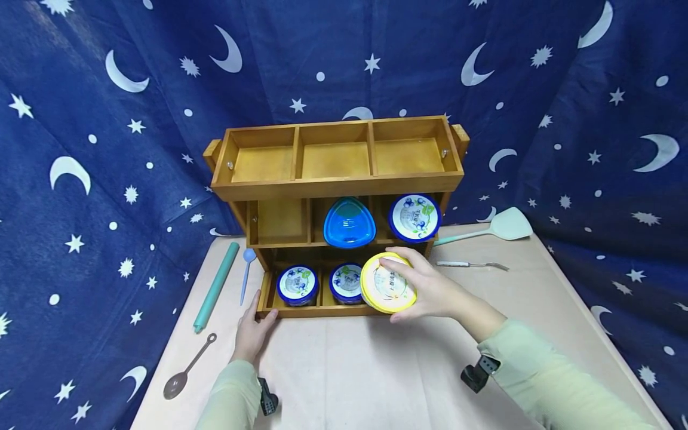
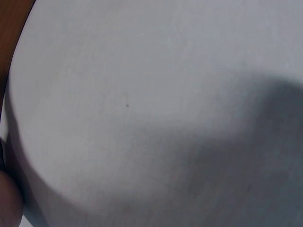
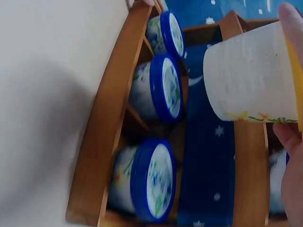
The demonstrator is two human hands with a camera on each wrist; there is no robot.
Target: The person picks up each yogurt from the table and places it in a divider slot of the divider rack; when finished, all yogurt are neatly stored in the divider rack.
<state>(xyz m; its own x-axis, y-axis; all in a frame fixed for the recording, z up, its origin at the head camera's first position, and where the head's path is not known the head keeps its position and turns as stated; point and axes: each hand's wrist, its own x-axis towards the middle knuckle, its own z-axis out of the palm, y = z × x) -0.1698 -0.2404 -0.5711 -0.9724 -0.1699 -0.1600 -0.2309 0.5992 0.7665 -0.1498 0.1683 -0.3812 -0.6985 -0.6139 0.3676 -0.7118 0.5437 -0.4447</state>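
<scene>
My right hand (image 1: 430, 286) grips a white plastic tub with a yellow lid (image 1: 388, 283), held tilted in front of the wooden rack (image 1: 337, 186). In the right wrist view the tub's white side (image 3: 251, 75) shows, with yellow flowers near the lid. My left hand (image 1: 252, 331) touches the rack's lower left front corner, fingers along the side and thumb at the front. On the bottom tier stand blue-lidded tubs, a left one (image 1: 297, 285) and a middle one (image 1: 346, 282). A third blue-lidded tub (image 3: 154, 179) there is hidden from the head view by the yellow-lidded one.
The middle tier holds a blue rounded-triangular container (image 1: 349, 223) and another blue-lidded tub (image 1: 415, 218). Left of the rack lie a green rod (image 1: 216, 286), a small blue spoon (image 1: 246, 272) and a brown spoon (image 1: 185, 373). To the right lie a pale green spatula (image 1: 507, 225) and a fork (image 1: 473, 264).
</scene>
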